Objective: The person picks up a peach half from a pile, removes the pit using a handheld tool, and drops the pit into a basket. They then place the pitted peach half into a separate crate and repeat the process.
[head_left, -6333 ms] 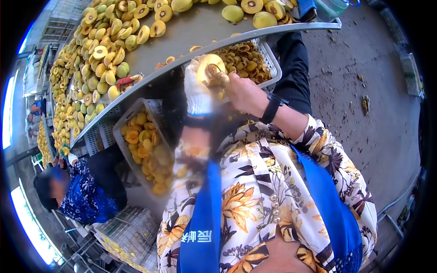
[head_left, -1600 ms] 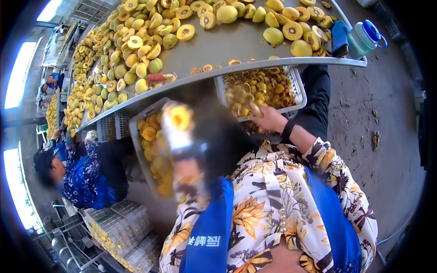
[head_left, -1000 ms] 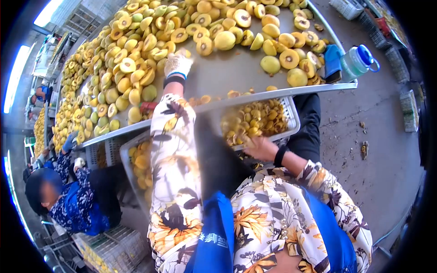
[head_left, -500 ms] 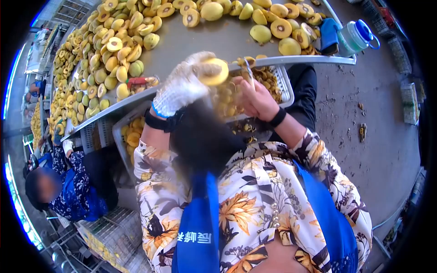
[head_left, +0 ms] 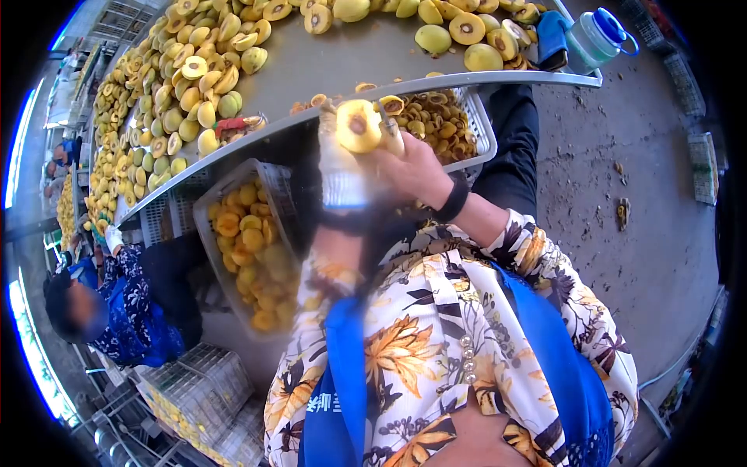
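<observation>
Yellow peach half (head_left: 358, 126), cut face up, is clamped in my gloved left hand (head_left: 342, 167). My bare right hand (head_left: 416, 173) is clenched on a blurred tool (head_left: 389, 134) just right of that grip, touching the fruit's rim.

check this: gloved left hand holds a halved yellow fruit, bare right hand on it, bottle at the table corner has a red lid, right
One slip: in the head view the bottle at the table corner has a blue lid, not red. The gloved left hand does hold the halved yellow fruit, bare right hand on it.
</observation>
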The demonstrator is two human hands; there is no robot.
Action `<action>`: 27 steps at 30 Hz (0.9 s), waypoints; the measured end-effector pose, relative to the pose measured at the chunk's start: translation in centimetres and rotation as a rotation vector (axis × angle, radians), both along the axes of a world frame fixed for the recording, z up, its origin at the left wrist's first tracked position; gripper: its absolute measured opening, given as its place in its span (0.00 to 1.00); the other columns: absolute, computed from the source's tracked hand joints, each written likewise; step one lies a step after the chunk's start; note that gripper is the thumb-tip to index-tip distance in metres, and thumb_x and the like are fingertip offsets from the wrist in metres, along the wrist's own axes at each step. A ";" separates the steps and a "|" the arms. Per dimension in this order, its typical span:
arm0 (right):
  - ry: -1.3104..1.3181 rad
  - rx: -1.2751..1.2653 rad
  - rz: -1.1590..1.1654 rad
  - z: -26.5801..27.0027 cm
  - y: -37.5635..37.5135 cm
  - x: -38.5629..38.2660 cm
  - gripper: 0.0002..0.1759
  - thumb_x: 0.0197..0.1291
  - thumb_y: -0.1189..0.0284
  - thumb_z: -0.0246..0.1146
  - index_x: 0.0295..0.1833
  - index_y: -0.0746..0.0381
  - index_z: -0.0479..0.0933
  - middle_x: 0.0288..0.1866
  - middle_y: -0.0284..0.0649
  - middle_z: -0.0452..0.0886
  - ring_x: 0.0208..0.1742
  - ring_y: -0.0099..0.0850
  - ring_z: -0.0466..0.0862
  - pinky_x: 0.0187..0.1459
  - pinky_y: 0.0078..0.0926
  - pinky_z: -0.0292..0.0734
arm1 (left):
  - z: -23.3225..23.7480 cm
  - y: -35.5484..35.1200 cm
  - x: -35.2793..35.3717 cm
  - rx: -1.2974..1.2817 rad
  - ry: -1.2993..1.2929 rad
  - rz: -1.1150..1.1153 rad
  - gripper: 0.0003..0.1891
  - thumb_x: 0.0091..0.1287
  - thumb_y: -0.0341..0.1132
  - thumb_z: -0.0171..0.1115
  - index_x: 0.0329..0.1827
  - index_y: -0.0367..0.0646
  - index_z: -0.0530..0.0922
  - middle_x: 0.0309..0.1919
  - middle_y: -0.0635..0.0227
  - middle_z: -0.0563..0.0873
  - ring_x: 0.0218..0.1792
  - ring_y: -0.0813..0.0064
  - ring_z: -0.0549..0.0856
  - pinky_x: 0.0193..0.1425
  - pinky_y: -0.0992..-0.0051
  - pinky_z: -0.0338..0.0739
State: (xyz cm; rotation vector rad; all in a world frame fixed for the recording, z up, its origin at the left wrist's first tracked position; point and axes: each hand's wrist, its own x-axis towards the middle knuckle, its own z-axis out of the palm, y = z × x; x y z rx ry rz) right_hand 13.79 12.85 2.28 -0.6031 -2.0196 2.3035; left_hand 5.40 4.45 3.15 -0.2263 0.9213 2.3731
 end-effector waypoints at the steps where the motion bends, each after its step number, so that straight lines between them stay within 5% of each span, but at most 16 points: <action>1: -0.095 -0.008 0.051 0.9 0.3 0.4 0.10 0.61 0.70 0.57 0.45 0.63 0.72 0.26 0.31 0.76 0.17 0.16 0.72 0.16 0.15 0.67 | 0.3 0.2 0.0 -0.076 0.099 0.124 0.19 0.66 0.50 0.54 0.50 0.45 0.72 0.43 0.62 0.79 0.44 0.66 0.79 0.52 0.64 0.76; 4: -0.083 -0.190 0.054 -0.7 1.0 0.9 0.09 0.56 0.71 0.55 0.40 0.63 0.69 0.20 0.35 0.75 0.11 0.21 0.70 0.11 0.20 0.66 | 1.0 -2.3 -0.4 0.198 -0.032 -0.201 0.19 0.66 0.48 0.54 0.51 0.45 0.72 0.42 0.59 0.81 0.41 0.59 0.82 0.46 0.58 0.79; 8: -0.222 -0.113 0.089 -0.4 1.5 1.5 0.08 0.56 0.74 0.57 0.41 0.64 0.72 0.25 0.37 0.77 0.18 0.23 0.76 0.17 0.21 0.71 | 1.1 -1.8 0.1 0.166 0.092 -0.183 0.18 0.67 0.47 0.53 0.50 0.43 0.72 0.42 0.59 0.81 0.39 0.59 0.82 0.39 0.60 0.81; 9: -0.179 0.088 0.062 -1.3 1.5 1.3 0.09 0.55 0.74 0.57 0.41 0.64 0.71 0.26 0.41 0.78 0.21 0.27 0.78 0.21 0.25 0.73 | 1.1 -1.6 1.0 -0.094 0.327 -0.151 0.17 0.68 0.47 0.52 0.47 0.42 0.73 0.38 0.62 0.82 0.36 0.64 0.83 0.36 0.65 0.81; 11: -0.092 0.488 0.003 -3.0 1.5 0.8 0.10 0.54 0.74 0.58 0.41 0.66 0.70 0.28 0.47 0.80 0.28 0.37 0.82 0.29 0.33 0.77 | 0.7 -1.3 1.5 -0.180 0.356 -0.119 0.17 0.68 0.47 0.52 0.46 0.42 0.74 0.38 0.62 0.82 0.35 0.65 0.82 0.35 0.66 0.81; 15: -0.218 0.628 -0.149 -1.9 2.3 1.0 0.14 0.53 0.71 0.61 0.42 0.66 0.68 0.32 0.60 0.78 0.38 0.54 0.80 0.38 0.42 0.75 | -0.6 -2.1 0.2 -0.063 0.118 -0.218 0.16 0.68 0.47 0.52 0.45 0.42 0.74 0.36 0.64 0.82 0.34 0.67 0.82 0.34 0.68 0.80; 19: -0.072 0.657 0.079 -0.1 0.9 2.2 0.16 0.55 0.69 0.60 0.43 0.67 0.66 0.25 0.58 0.77 0.32 0.58 0.78 0.34 0.46 0.74 | -1.5 -2.3 -0.5 -0.076 0.082 -0.263 0.16 0.69 0.47 0.51 0.43 0.42 0.74 0.34 0.65 0.82 0.32 0.70 0.82 0.33 0.70 0.79; 27: -0.071 0.755 0.120 -1.9 0.1 2.3 0.14 0.53 0.71 0.59 0.41 0.69 0.66 0.25 0.58 0.77 0.30 0.55 0.79 0.32 0.48 0.73 | -1.0 -0.1 1.1 -0.063 0.132 -0.108 0.15 0.71 0.45 0.48 0.41 0.42 0.75 0.32 0.68 0.81 0.32 0.74 0.80 0.36 0.74 0.78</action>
